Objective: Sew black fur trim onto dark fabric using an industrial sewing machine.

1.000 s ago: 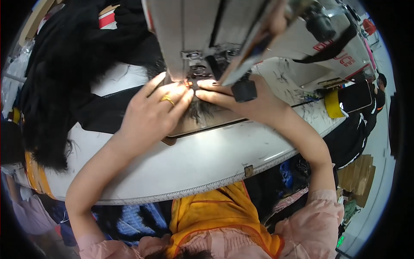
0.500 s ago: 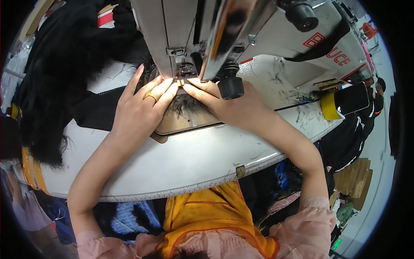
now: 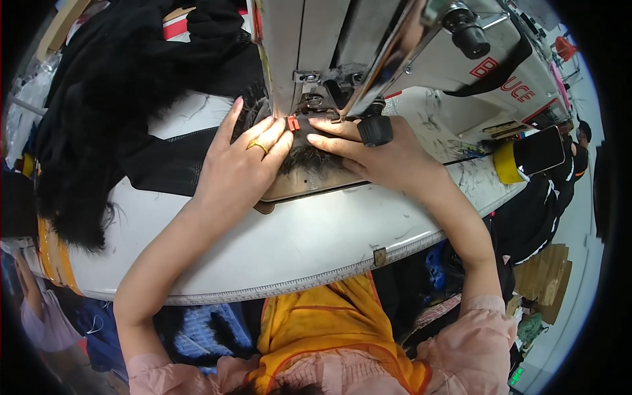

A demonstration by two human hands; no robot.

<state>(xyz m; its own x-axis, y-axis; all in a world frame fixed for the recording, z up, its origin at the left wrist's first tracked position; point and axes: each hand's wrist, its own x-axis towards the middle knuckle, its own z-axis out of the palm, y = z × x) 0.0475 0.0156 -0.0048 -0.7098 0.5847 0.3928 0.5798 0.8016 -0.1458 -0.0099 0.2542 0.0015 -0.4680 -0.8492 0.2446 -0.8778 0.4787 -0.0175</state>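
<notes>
Black cloth with a fluffy fur edge (image 3: pixel 309 160) lies under the needle area of a white sewing machine (image 3: pixel 319 39). My left hand (image 3: pixel 243 161), a gold-coloured ring on one finger, rests on the cloth left of the needle with its fingers stretched out. On the right, my right hand (image 3: pixel 385 153) lies with fingers extended and apart, partly behind a black knob (image 3: pixel 375 130). Between the fingertips sits a small red piece (image 3: pixel 293 124), whose kind I cannot make out. The stitching point itself is mostly hidden by the machine head.
A black furry garment (image 3: pixel 85 145) heaps over the table's left side. Along the white table's front edge runs a measuring tape (image 3: pixel 316 283). A yellow tape roll (image 3: pixel 507 162) and a dark phone (image 3: pixel 540 153) stand at the right. Loose fur strands litter the tabletop.
The whole view has shifted, so machine and hands appear farther right. My fingertips are slightly wider apart. The small piece between them looked yellow-orange before and now looks red.
</notes>
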